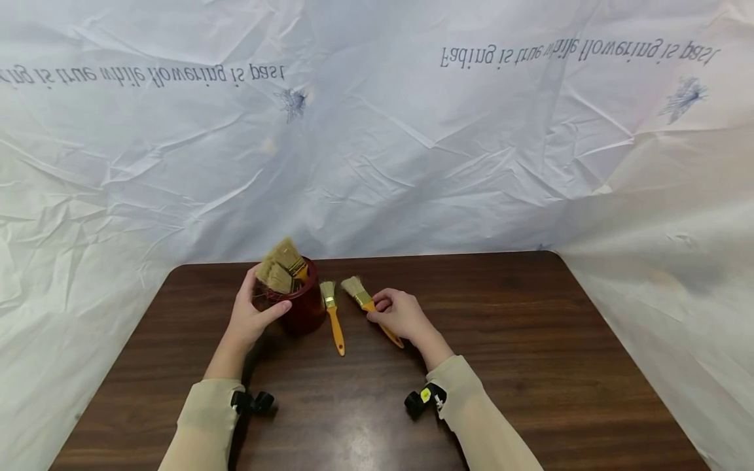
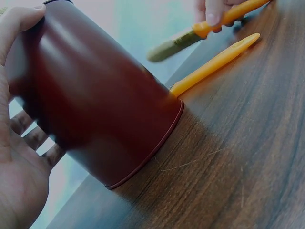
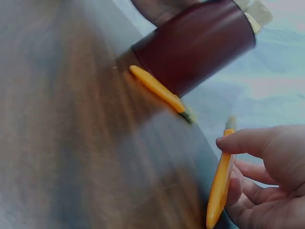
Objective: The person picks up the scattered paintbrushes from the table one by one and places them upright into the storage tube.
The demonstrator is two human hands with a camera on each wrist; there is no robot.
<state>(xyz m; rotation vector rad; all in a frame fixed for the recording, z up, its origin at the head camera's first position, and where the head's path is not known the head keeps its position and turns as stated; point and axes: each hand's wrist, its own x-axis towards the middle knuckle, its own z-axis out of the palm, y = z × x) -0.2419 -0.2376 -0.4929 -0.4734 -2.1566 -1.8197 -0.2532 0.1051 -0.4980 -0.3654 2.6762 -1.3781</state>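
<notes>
My left hand (image 1: pixel 249 315) grips a dark red cylindrical pot (image 1: pixel 307 307) at its left side, thumb near the rim. In the left wrist view the fingers reach behind the pot (image 2: pixel 102 95), whose base meets the table. Several paintbrushes (image 1: pixel 279 275) stand in it, bristles up. My right hand (image 1: pixel 405 316) pinches a paintbrush with an orange handle (image 1: pixel 390 334), its pale bristles pointing up and left. Between the pot and that hand, a second, narrower paintbrush (image 1: pixel 336 327) lies on the table, seen also beside the pot as an orange handle (image 3: pixel 157 88) in the right wrist view.
The dark wood-grain table (image 1: pixel 530 366) reaches out on all sides of the hands. Behind it hangs a wrinkled white sheet (image 1: pixel 377 163) with printed lettering. A small black camera (image 1: pixel 254 402) is strapped at the left wrist and another (image 1: pixel 425 399) at the right.
</notes>
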